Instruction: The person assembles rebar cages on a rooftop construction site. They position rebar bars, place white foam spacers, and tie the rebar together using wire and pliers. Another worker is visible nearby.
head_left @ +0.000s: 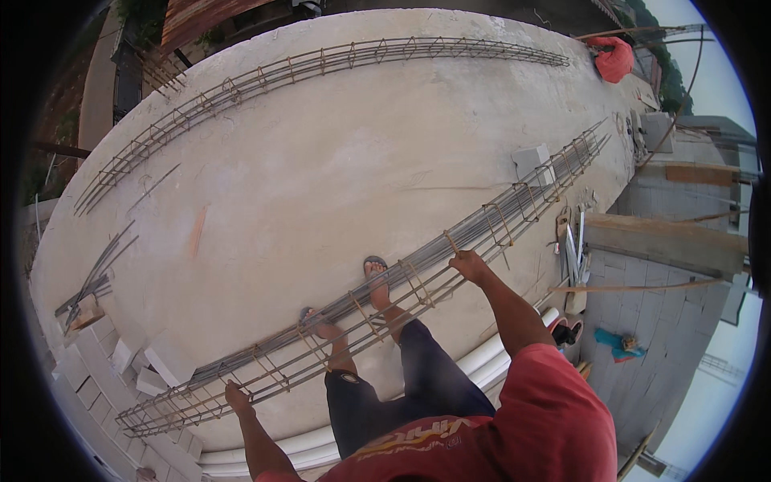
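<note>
A long rebar cage (418,283), made of straight bars with square stirrups, runs slantwise in front of me from lower left to upper right. My left hand (237,398) is closed round a bar near its left end. Further along, my right hand (468,265) grips the near top side, just right of the middle. A bundle of grey steel rods (478,225) lies along the cage; whether it is inside or beneath cannot be made out. The cage's far right part passes over a pale block (532,161). My sandalled feet show beyond the cage's near bars.
A second rebar cage (321,62) lies along the slab's far edge. Loose rods (100,269) and pale blocks (169,365) are at the left. White pipes (281,450) lie close behind me. Another person (614,60) in red crouches at the far right, near the slab's edge.
</note>
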The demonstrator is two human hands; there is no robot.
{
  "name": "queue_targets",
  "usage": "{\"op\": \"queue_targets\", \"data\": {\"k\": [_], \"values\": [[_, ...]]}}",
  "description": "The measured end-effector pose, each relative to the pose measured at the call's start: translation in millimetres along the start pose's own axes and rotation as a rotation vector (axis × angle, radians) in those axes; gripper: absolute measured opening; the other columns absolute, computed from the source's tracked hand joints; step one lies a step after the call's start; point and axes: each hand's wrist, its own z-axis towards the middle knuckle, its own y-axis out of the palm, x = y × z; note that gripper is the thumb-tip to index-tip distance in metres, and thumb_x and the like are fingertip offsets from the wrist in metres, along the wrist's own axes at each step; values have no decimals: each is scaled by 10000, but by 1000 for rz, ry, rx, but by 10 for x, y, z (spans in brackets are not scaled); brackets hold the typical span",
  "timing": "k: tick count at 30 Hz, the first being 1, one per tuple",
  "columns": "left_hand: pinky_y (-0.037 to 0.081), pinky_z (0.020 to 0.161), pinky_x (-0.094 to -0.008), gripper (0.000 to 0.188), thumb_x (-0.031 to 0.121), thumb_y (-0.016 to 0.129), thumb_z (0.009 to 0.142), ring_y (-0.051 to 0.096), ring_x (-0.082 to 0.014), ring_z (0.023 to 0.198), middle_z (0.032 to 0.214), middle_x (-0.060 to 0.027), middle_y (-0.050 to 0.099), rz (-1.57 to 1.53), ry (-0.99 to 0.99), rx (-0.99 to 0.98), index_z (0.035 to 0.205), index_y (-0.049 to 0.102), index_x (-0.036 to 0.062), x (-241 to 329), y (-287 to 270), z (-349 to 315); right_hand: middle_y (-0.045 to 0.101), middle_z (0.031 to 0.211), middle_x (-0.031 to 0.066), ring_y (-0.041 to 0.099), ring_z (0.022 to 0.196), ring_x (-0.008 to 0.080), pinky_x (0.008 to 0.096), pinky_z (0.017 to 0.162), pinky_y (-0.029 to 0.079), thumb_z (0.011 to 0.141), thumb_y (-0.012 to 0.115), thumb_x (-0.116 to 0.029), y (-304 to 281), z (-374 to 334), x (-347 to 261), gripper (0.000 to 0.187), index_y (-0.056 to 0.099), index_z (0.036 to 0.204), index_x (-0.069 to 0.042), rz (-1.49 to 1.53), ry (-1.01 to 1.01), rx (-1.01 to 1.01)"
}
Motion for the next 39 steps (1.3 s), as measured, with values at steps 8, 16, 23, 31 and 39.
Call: {"op": "queue_targets", "data": {"k": [8, 16, 23, 31, 39], "values": [[425, 638, -417, 410, 377, 469, 908, 535, -303, 660, 678, -172, 556, -59, -153, 50, 813, 578, -6, 510, 179, 92, 380, 592, 0, 383, 502, 126, 340, 462, 339, 786, 552, -216, 69, 78, 128, 179, 504, 679, -81, 254, 78, -99], [434, 761, -461, 450, 407, 454, 889, 579, -413, 862, 859, -234, 623, -52, -224, 57, 887, 613, -14, 369, 209, -70, 499, 774, 119, 489, 651, 268, 407, 556, 408, 672, 506, 47, 90, 719, 955, 164, 539, 809, -37, -251, -311, -91], [436, 743, -444, 421, 381, 485, 888, 572, -414, 843, 844, -246, 611, -71, -162, 109, 917, 607, -21, 434, 253, -29, 473, 805, 72, 462, 652, 189, 356, 550, 407, 777, 482, -23, 112, 638, 971, 74, 540, 822, -29, -235, -331, -89], [429, 742, -442, 423, 383, 480, 899, 566, -405, 824, 853, -248, 602, -50, -105, 129, 899, 601, -22, 373, 302, 65, 411, 774, 23, 412, 637, 141, 323, 524, 383, 873, 436, -171, 75, 731, 1351, 158, 520, 807, -54, -224, -274, -50], [410, 748, -451, 451, 390, 453, 900, 561, -377, 805, 815, -241, 597, -76, -168, 42, 848, 604, -32, 415, 400, 175, 412, 736, 18, 408, 591, 131, 300, 498, 375, 861, 479, -231, 100, 444, 985, 169, 523, 829, -71, -72, -184, -24]]}}
